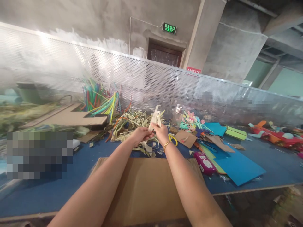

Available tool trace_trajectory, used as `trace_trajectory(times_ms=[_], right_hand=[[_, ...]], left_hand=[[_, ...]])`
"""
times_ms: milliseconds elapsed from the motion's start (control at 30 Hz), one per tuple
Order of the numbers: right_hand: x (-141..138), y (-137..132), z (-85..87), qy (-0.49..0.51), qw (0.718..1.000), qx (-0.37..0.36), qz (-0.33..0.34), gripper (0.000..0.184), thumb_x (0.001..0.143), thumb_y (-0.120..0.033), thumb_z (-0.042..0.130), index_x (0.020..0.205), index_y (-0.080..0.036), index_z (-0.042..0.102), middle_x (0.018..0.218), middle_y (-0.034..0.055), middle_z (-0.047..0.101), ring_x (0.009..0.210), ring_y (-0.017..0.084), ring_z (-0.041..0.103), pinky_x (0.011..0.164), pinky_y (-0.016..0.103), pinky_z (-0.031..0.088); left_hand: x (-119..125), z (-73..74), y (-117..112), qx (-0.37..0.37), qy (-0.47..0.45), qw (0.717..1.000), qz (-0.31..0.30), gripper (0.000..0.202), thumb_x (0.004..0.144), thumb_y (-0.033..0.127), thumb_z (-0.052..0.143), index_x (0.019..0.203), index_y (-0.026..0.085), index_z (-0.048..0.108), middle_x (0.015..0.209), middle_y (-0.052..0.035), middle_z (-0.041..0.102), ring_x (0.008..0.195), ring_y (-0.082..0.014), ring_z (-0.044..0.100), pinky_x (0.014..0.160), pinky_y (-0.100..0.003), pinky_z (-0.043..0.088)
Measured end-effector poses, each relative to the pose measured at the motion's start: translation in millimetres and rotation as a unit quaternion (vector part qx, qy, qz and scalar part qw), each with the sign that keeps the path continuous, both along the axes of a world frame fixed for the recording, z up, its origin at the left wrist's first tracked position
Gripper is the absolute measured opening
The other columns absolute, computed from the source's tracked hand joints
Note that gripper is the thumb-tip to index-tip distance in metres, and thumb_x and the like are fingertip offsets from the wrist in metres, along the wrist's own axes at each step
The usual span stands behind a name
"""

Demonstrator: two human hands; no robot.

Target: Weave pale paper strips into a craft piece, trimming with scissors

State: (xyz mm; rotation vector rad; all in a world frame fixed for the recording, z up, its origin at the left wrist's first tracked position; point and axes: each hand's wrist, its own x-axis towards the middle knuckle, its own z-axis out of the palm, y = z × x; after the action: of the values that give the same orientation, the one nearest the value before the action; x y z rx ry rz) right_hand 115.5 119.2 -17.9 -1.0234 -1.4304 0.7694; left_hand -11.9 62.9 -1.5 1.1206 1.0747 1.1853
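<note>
Above a pile of pale green strips point(132, 121), both of my arms reach out over the table. My right hand point(161, 132) pinches a pale cream strip point(155, 118), whose folded, looped ends stand up past the fingertips. Close beside it, my left hand point(141, 136) has its fingers pressed together at the lower end of the same strip. Exactly what lies between the left fingertips is hard to make out. A yellow loop point(174, 139) shows just right of my right wrist. Under my forearms lies a brown cardboard sheet point(149, 189).
Colourful fuzzy stems point(101, 99) stand behind a cut cardboard piece point(68, 116). To the right are a lidded clear jar point(178, 117), pink flowers point(193, 118), a purple box point(204, 163) and blue sheets point(241, 165). A perforated metal partition point(132, 72) runs along the back.
</note>
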Motion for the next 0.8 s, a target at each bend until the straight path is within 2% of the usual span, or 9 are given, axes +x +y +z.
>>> trace_trajectory(times_ms=[200,300,433,633,800], right_hand=[[4.7,-1.4,4.4,-0.005,1.000,-0.005,0.028,0.023,0.064,-0.040,0.070,0.063,-0.018,0.067,0.057,-0.0018,0.061,0.055,0.012,0.051,0.059,0.025,0.039],[5.2,0.3,3.7,-0.033,0.999,0.002,0.027,0.021,0.064,-0.040,0.070,0.063,-0.019,0.067,0.058,-0.0023,0.061,0.055,0.012,0.051,0.060,0.025,0.039],[5.4,2.1,1.3,-0.058,0.998,0.005,0.005,0.022,0.065,-0.042,0.070,0.061,-0.020,0.066,0.058,-0.0028,0.061,0.057,0.013,0.052,0.060,0.025,0.039],[1.1,-1.0,0.6,-0.008,0.999,-0.030,0.010,0.024,0.065,-0.041,0.068,0.060,-0.018,0.061,0.055,-0.0032,0.056,0.053,0.011,0.048,0.056,0.023,0.037],[-3.3,-2.7,-1.5,0.007,0.998,-0.040,0.039,0.023,0.065,-0.039,0.068,0.063,-0.018,0.060,0.057,-0.0034,0.056,0.055,0.010,0.049,0.054,0.022,0.037]], left_hand=[[-0.6,0.8,0.0,-0.007,-0.030,0.999,0.010,0.015,0.076,0.024,0.075,0.078,0.012,0.066,0.073,-0.0073,0.070,0.059,-0.0086,0.062,0.049,-0.014,0.044],[-1.6,-0.1,0.1,-0.020,-0.027,0.999,0.006,0.014,0.081,0.025,0.070,0.083,0.012,0.066,0.073,-0.0073,0.070,0.062,-0.0106,0.064,0.048,-0.014,0.043],[-0.8,1.6,-1.1,-0.034,-0.055,0.998,0.013,0.009,0.089,0.019,0.057,0.084,0.014,0.062,0.073,-0.0075,0.070,0.062,-0.0101,0.064,0.051,-0.015,0.046],[3.5,8.0,-6.1,-0.045,-0.084,0.995,-0.006,0.013,0.089,0.009,0.052,0.080,0.013,0.059,0.075,-0.0090,0.070,0.065,-0.0103,0.066,0.056,-0.015,0.050],[2.8,6.2,-3.9,-0.033,-0.074,0.997,-0.008,0.012,0.089,0.009,0.052,0.082,0.013,0.060,0.074,-0.0090,0.070,0.064,-0.0107,0.067,0.056,-0.016,0.050]])
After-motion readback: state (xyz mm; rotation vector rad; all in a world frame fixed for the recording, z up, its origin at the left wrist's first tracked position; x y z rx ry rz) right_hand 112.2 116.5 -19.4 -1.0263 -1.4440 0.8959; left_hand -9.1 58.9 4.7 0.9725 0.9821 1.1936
